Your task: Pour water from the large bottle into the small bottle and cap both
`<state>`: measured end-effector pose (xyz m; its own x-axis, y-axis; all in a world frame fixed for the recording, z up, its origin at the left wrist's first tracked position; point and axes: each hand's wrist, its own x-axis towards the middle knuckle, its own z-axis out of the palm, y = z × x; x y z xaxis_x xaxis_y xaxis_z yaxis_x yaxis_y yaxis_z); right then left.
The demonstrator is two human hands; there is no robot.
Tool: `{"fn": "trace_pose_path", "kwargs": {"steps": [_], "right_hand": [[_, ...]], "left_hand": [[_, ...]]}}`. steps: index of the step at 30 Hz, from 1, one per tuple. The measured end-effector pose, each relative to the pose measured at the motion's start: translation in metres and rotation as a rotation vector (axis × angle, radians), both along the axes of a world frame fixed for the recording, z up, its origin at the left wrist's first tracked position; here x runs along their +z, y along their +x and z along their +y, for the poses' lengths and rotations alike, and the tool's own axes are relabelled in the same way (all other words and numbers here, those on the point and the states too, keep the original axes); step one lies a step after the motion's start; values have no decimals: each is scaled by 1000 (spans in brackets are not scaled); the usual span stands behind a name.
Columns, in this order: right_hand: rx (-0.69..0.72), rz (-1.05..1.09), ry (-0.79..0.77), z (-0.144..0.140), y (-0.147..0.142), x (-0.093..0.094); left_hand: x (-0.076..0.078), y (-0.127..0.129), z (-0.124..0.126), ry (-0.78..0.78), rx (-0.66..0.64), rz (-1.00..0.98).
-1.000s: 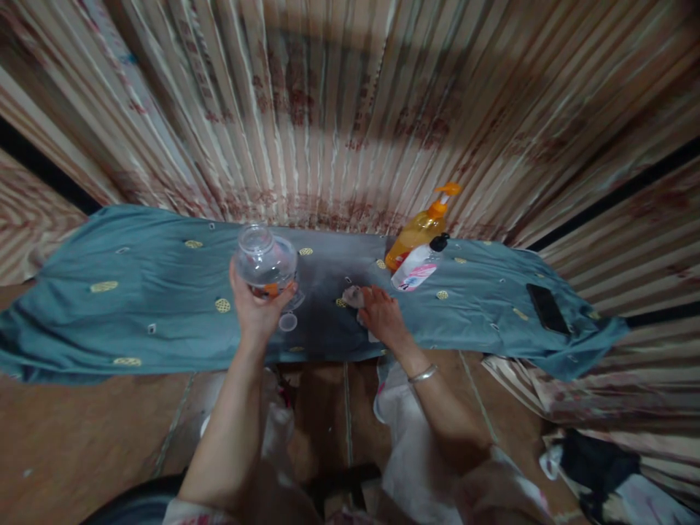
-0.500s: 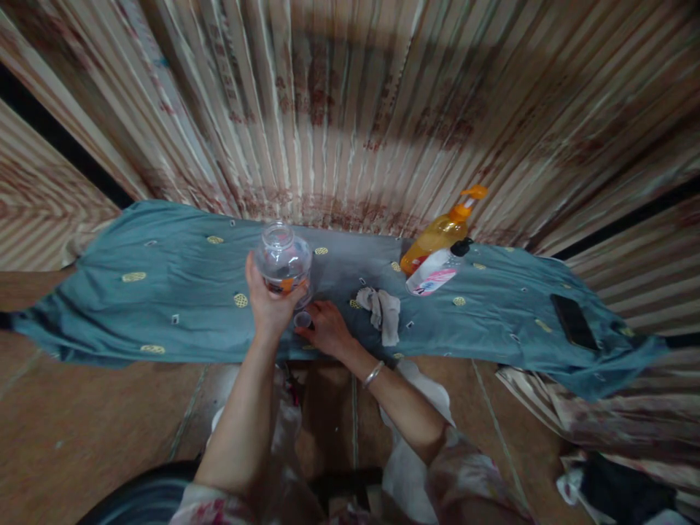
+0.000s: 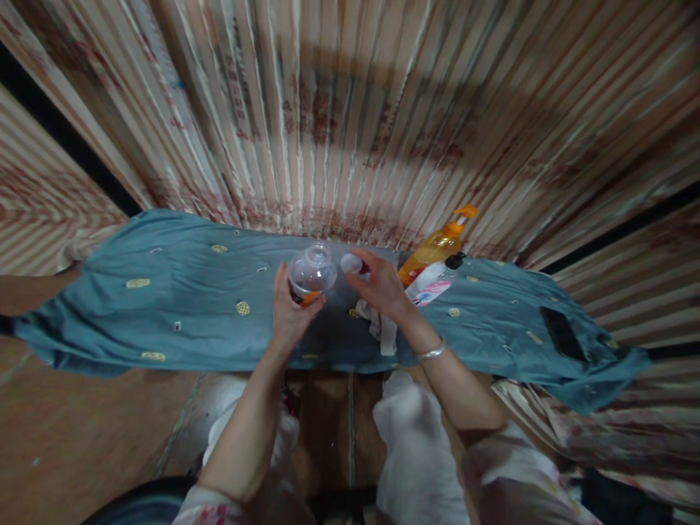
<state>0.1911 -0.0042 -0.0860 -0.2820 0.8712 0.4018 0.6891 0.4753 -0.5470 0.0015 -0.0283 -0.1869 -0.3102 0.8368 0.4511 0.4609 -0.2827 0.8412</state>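
My left hand (image 3: pixel 292 310) is wrapped round a clear plastic bottle (image 3: pixel 313 273) with an orange and black label. The bottle's wide mouth has no cap on it and tips toward the upper right. Just to the right, my right hand (image 3: pixel 378 281) pinches a small whitish cap (image 3: pixel 351 264) between thumb and fingers. A short gap separates the cap from the bottle's mouth. Below my right hand lies a crumpled light grey cloth (image 3: pixel 380 327), partly covered by the hand.
Right of my hands stand an orange pump bottle (image 3: pixel 429 255) and a white and pink bottle with a black top (image 3: pixel 432 284). A dark phone (image 3: pixel 563 333) lies near the right end of the bench covered in teal cloth (image 3: pixel 202 321). Striped curtains (image 3: pixel 350 131) hang behind.
My right hand has lifted the cap off the bench cloth and carried it up and right, beside the bottle's mouth. My left hand has shifted right with the bottle.
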Motion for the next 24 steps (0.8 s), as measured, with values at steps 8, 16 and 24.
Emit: {"fn": "trace_pose_path", "kwargs": {"steps": [8, 16, 24], "right_hand": [[279, -359, 50, 1, 5, 65], [409, -570, 40, 4, -3, 96], [545, -670, 55, 11, -4, 103]], "left_hand": [[2, 10, -2, -37, -46, 9], [4, 15, -2, -17, -71, 77], [-1, 16, 2, 16, -96, 115]]}}
